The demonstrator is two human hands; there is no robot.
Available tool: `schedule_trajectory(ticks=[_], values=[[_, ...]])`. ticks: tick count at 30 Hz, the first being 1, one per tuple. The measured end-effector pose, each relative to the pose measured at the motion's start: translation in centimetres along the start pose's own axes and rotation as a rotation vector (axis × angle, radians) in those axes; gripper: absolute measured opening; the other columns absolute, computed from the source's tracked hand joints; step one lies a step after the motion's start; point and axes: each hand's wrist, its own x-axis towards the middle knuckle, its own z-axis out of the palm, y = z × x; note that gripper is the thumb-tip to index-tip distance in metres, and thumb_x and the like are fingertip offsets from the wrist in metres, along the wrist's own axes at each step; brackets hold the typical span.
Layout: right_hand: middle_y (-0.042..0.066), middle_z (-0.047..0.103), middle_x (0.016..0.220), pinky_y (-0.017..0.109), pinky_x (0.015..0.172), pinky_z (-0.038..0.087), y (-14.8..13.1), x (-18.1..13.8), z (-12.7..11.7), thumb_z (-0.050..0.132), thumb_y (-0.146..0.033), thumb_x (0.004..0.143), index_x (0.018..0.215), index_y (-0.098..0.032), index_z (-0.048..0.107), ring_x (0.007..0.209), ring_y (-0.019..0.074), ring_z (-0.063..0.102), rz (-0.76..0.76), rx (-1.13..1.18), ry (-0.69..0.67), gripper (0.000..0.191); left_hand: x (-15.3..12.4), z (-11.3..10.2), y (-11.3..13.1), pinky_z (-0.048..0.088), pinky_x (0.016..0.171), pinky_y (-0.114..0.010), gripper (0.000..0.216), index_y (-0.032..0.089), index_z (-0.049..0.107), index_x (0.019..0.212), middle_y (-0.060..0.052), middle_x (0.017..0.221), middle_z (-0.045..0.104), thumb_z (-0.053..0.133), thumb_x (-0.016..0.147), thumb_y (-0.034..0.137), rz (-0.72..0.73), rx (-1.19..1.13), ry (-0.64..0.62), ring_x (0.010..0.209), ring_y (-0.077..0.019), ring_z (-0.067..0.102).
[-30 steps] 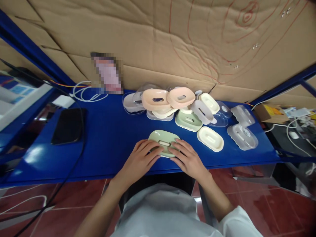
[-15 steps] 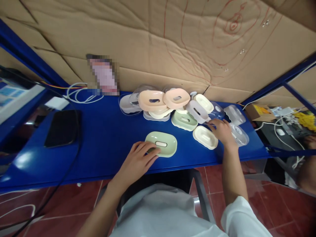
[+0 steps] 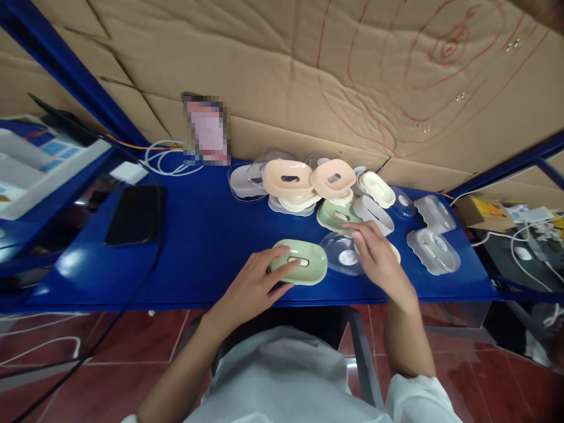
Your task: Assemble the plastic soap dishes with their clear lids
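A green oval soap dish [image 3: 315, 273] with a pale oblong piece in its middle slot lies near the table's front edge. My left hand [image 3: 264, 273] is on its left end, with fingers over the rim and inside and the thumb at the near side. Just right of that dish, a clear plastic lid [image 3: 333, 264] with a round white label is in my right hand [image 3: 373, 249], its fingers closed at the lid's right side. Partly hidden behind the right hand is a cream dish [image 3: 395, 254]. Another green dish [image 3: 328, 218] sits behind the lid.
Peach dishes [image 3: 275, 183], a grey dish [image 3: 379, 218], a cream insert [image 3: 378, 191] and clear lids pile up at the back. Clear covers [image 3: 434, 252] stand at the right. A black phone [image 3: 132, 214] and a cable lie left. Cardboard [image 3: 264, 76] walls the back.
My right hand has come leftward from the back right pile, bringing a clear lid beside the green dish. The left hand stays on that dish. The view has turned slightly left.
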Motion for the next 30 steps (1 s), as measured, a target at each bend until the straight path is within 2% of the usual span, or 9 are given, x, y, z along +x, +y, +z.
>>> schedule_trajectory(ticks=[3, 6, 8, 12, 14, 16, 19, 26, 30], values=[[0.010, 0.076, 0.118, 0.044, 0.101, 0.060, -1.7, 2.4, 4.4, 0.044, -0.046, 0.115, 0.122, -0.025, 0.072, 0.113, 0.0269, 0.073, 0.007, 0.099, -0.038, 0.035, -0.3, 0.2, -0.1, 0.054, 0.117, -0.053, 0.065, 0.033, 0.046, 0.163, -0.018, 0.169, 0.043, 0.071, 0.104, 0.031, -0.063, -0.023, 0.033, 0.150, -0.0364, 0.052], [0.012, 0.076, 0.123, 0.042, 0.100, 0.062, -2.8, 3.5, 6.6, 0.046, -0.046, 0.114, 0.129, -0.022, 0.070, 0.111, 0.0258, 0.075, 0.005, 0.140, -0.051, 0.037, -0.3, 0.2, -0.3, 0.054, 0.119, -0.055, 0.068, 0.033, 0.042, 0.166, -0.018, 0.171, 0.039, 0.070, 0.104, 0.033, -0.071, -0.029, 0.024, 0.153, -0.0369, 0.049], [0.012, 0.073, 0.135, 0.046, 0.111, 0.057, -3.3, 2.6, 6.4, 0.046, -0.044, 0.115, 0.140, -0.023, 0.065, 0.127, 0.0272, 0.071, -0.057, 0.118, -0.045, 0.038, -0.2, 0.2, -0.4, 0.053, 0.119, -0.055, 0.064, 0.032, 0.045, 0.163, -0.018, 0.168, 0.041, 0.070, 0.104, 0.033, -0.072, -0.022, 0.008, 0.151, -0.0362, 0.050], [0.012, 0.054, 0.165, 0.063, 0.129, 0.038, -3.0, -1.5, 4.9, 0.057, -0.050, 0.110, 0.161, -0.030, 0.050, 0.160, 0.0350, 0.042, -0.241, -0.084, -0.162, 0.055, 0.0, 0.3, -0.7, 0.054, 0.118, -0.055, 0.060, 0.031, 0.050, 0.159, -0.017, 0.167, 0.043, 0.072, 0.103, 0.035, -0.123, -0.042, 0.015, 0.150, -0.0356, 0.051], [0.013, 0.044, 0.173, 0.065, 0.130, 0.038, -2.5, -3.3, 5.2, 0.063, -0.053, 0.107, 0.167, -0.029, 0.043, 0.166, 0.0370, 0.030, -0.299, -0.154, -0.243, 0.067, 0.0, 0.4, -0.9, 0.056, 0.117, -0.054, 0.064, 0.032, 0.048, 0.161, -0.017, 0.166, 0.044, 0.072, 0.103, 0.036, -0.143, -0.065, 0.023, 0.150, -0.0358, 0.051], [0.014, 0.041, 0.175, 0.064, 0.129, 0.040, -1.8, -4.4, 6.1, 0.065, -0.046, 0.107, 0.169, -0.028, 0.040, 0.169, 0.0366, 0.023, -0.330, -0.174, -0.244, 0.069, 0.0, 0.5, -1.1, 0.056, 0.117, -0.054, 0.067, 0.033, 0.044, 0.163, -0.017, 0.166, 0.044, 0.072, 0.103, 0.037, -0.153, -0.087, 0.023, 0.150, -0.0357, 0.051], [0.014, 0.043, 0.173, 0.062, 0.128, 0.044, -1.0, -4.7, 7.5, 0.065, -0.036, 0.107, 0.169, -0.028, 0.040, 0.168, 0.0361, 0.024, -0.362, -0.142, -0.190, 0.067, 0.1, 0.6, -1.2, 0.056, 0.117, -0.055, 0.069, 0.034, 0.041, 0.165, -0.017, 0.165, 0.045, 0.072, 0.103, 0.037, -0.152, -0.103, 0.029, 0.150, -0.0356, 0.051], [0.014, 0.046, 0.170, 0.066, 0.127, 0.045, -0.9, -4.4, 7.9, 0.069, -0.038, 0.105, 0.165, -0.028, 0.048, 0.167, 0.0400, 0.026, -0.346, -0.157, -0.159, 0.064, 0.0, 0.5, -1.4, 0.058, 0.115, -0.054, 0.066, 0.034, 0.044, 0.163, -0.017, 0.164, 0.044, 0.071, 0.103, 0.038, -0.145, -0.098, 0.033, 0.149, -0.0355, 0.052], [0.015, 0.047, 0.169, 0.063, 0.125, 0.049, -1.0, -5.1, 8.4, 0.073, -0.035, 0.102, 0.162, -0.030, 0.052, 0.166, 0.0401, 0.029, -0.349, -0.188, -0.114, 0.063, -0.1, 0.5, -1.3, 0.060, 0.113, -0.053, 0.065, 0.034, 0.045, 0.162, -0.016, 0.163, 0.045, 0.072, 0.103, 0.038, -0.120, -0.103, 0.039, 0.148, -0.0356, 0.053]])
